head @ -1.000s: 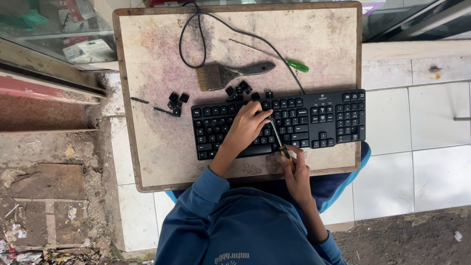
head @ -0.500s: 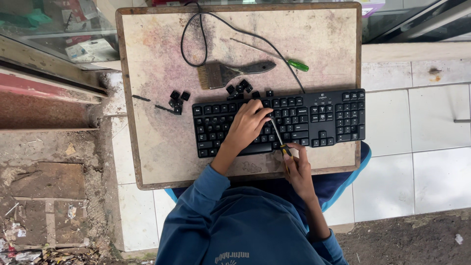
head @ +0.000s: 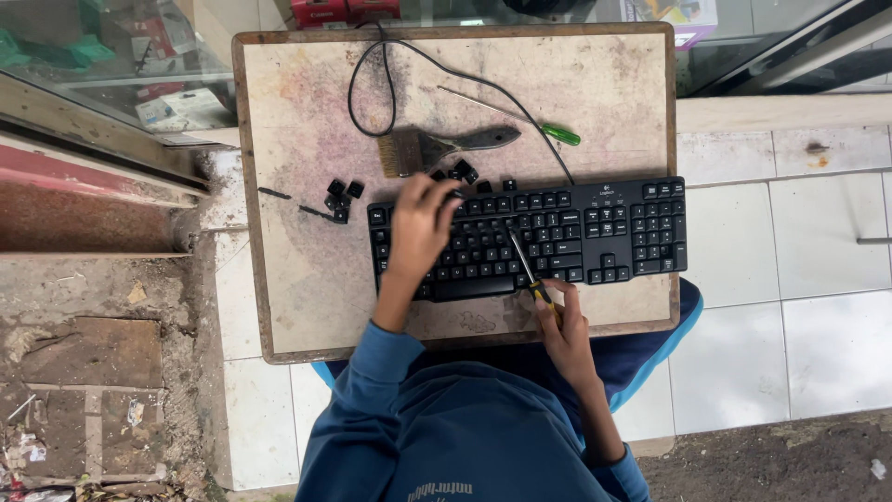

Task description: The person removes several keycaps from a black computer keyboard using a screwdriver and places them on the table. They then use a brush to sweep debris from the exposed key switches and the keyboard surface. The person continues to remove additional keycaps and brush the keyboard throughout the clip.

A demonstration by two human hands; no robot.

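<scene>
Keyboard: we see the black keyboard (head: 557, 237) lying across the near half of the worn board (head: 288, 121), its cable (head: 372, 84) looping up to the far edge.
Left hand: our left hand (head: 420, 228) lies on the keyboard's left end, fingers spread loosely toward the top row and holding nothing that we can make out.
Right hand: our right hand (head: 562, 325) sits at the board's near edge, just below the keyboard, closed around the yellow-and-black handle of a screwdriver (head: 525, 270).
Screwdriver: its shaft slants up and to the left over the keys, the tip in the middle key block, right of the left hand.
Loose keys: a small heap of black keycaps (head: 342, 197) lies on the board just left of the keyboard; a few more (head: 460, 173) lie at its top edge.
Brush: a paintbrush (head: 437, 149) lies just above the keyboard, a green-handled screwdriver (head: 520, 116) right of it.
Packages: red boxes (head: 334, 11) stand past the board's far edge; a colourful box (head: 683, 14) stands at the far right corner.
Container: a glass case (head: 102, 65) at upper left holds green and white packets, too blurred to tell apart.
</scene>
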